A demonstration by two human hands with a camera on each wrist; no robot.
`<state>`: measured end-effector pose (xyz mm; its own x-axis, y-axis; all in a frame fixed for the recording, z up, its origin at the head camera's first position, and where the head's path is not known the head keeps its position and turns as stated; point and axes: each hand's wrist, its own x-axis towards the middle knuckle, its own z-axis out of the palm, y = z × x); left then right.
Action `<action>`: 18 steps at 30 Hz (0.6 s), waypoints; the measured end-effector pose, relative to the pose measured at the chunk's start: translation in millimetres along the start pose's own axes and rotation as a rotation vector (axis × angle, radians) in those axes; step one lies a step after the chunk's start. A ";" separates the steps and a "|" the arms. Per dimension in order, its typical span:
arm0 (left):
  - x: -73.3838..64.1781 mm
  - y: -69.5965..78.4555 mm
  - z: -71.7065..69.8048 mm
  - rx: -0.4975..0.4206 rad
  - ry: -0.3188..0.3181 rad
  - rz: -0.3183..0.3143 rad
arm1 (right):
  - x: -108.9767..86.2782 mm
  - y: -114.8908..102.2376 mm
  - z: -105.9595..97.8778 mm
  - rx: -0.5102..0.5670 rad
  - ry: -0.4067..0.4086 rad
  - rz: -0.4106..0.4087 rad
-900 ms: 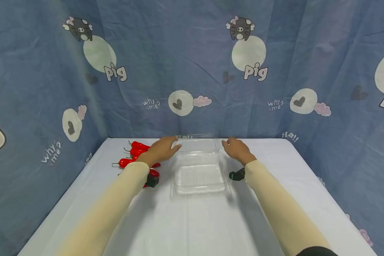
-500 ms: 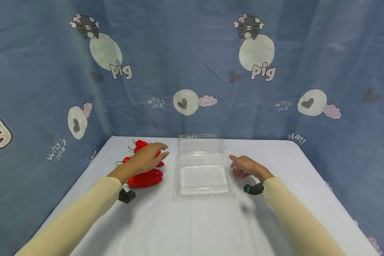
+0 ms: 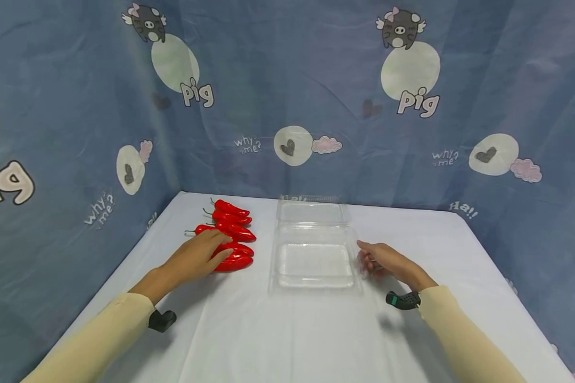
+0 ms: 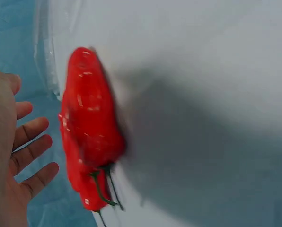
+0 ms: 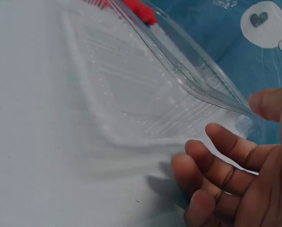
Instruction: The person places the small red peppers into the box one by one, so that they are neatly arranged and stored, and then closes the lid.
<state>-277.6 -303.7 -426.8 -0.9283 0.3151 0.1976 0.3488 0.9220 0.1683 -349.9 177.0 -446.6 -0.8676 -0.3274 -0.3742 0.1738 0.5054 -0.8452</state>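
Several glossy red peppers with thin green stems lie in a stack of rows at the table's left. My left hand (image 3: 198, 256) is over the nearest red pepper (image 3: 237, 262), fingers spread and thumb apart. In the left wrist view, fingers stretch beside the red peppers (image 4: 91, 109), with a gap between. A clear plastic clamshell box (image 3: 316, 260) stands at the middle, lid raised at the back and nothing inside. Just off its right side hovers my right hand (image 3: 385, 260), fingers loosely bent and holding nothing. The right wrist view shows those fingertips close to the box's corner.
A white cloth covers the table (image 3: 249, 335). Behind and to the left hangs a blue curtain (image 3: 249, 64) printed with pigs and clouds, right at the table's back edge. Dark wrist devices (image 3: 402, 300) sit under both sleeves.
Both hands have drawn back from the clamshell's raised lid. My left hand has moved left and nearer, over the peppers; my right has come down beside the box. The head view has shifted left.
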 end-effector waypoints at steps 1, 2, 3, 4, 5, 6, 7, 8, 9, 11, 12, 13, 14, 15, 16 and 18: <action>-1.7 -1.1 1.4 0.007 -0.002 -0.001 | -0.6 0.8 -0.3 0.008 -0.001 -0.001; -3.2 -1.8 2.7 0.014 -0.004 -0.003 | -1.3 1.7 -0.4 0.015 -0.004 -0.007; -4.3 -2.5 4.2 0.020 -0.003 -0.002 | -1.7 2.8 -0.5 0.021 -0.008 -0.014; -5.3 -3.3 5.7 0.029 -0.003 0.002 | -2.0 3.8 -0.6 0.025 -0.010 -0.024; -6.5 -3.9 7.1 0.035 -0.002 0.007 | -2.2 4.8 -0.5 0.035 -0.011 -0.035; -7.6 -4.6 8.6 0.041 0.000 0.015 | -2.4 5.7 -0.3 0.043 -0.013 -0.046; -8.8 -5.4 10.3 0.051 0.003 0.024 | -2.5 6.5 0.0 0.049 -0.017 -0.059; -9.8 -6.1 11.9 0.057 0.005 0.033 | -2.5 7.3 0.3 0.051 -0.019 -0.072; -11.0 -6.7 13.5 0.063 0.006 0.042 | -2.3 8.1 0.7 0.053 -0.022 -0.084; -13.3 -8.0 16.8 0.079 0.001 0.053 | -2.1 8.8 1.6 0.059 -0.030 -0.106; -14.2 -8.2 18.3 0.085 -0.002 0.056 | -2.2 8.9 2.0 0.059 -0.035 -0.115; -14.8 -8.4 19.7 0.090 -0.006 0.053 | -2.2 8.8 2.4 0.056 -0.038 -0.125; -15.5 -8.3 20.7 0.093 -0.009 0.047 | -2.2 8.6 2.7 0.053 -0.042 -0.134; -16.2 -8.5 21.9 0.098 -0.011 0.041 | -2.1 8.4 2.9 0.051 -0.045 -0.142; -16.5 -8.9 23.5 0.104 -0.014 0.033 | -2.1 8.1 2.9 0.047 -0.047 -0.150; -18.1 -9.1 26.3 0.110 -0.019 0.026 | -1.9 7.3 3.2 0.039 -0.052 -0.163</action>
<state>-267.4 -311.8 -457.2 -0.9218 0.3424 0.1817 0.3574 0.9323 0.0561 -345.5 178.8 -453.3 -0.8606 -0.4439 -0.2494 0.0518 0.4109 -0.9102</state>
